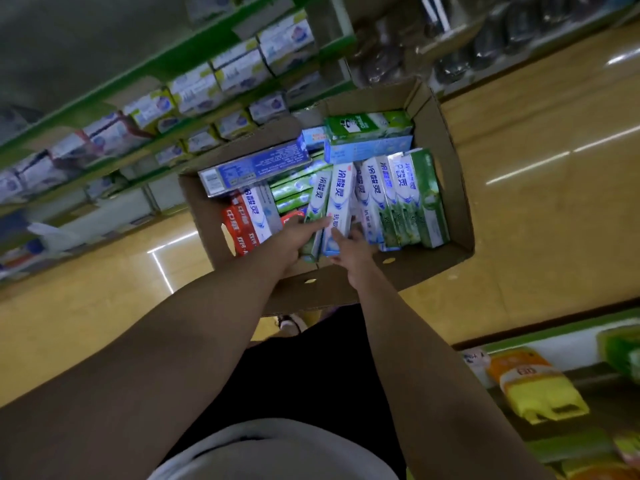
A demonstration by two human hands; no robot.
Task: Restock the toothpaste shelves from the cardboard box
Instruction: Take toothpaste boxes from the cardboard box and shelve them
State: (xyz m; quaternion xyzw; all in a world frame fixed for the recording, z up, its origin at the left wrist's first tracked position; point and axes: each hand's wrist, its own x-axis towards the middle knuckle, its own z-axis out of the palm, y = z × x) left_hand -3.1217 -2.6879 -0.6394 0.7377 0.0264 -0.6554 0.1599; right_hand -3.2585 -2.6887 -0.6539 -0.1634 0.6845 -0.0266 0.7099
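An open cardboard box point(446, 188) stands on the floor below me, full of toothpaste cartons in white-green, blue and red. Both my hands reach into its near side. My left hand point(298, 237) grips the near end of a white-green toothpaste carton point(318, 206). My right hand point(349, 247) holds the near end of the neighbouring white-blue carton point(341, 202), fingers wrapped round its end. Both cartons stand tilted among the others. The toothpaste shelves point(194, 95), green-edged and stocked with boxes, run along the upper left.
Yellow glossy floor surrounds the box. A second shelf unit point(540, 386) with yellow and orange packs is at the lower right. Dark packaged goods point(485, 46) fill the shelving beyond the box. My legs and a foot are just behind the box.
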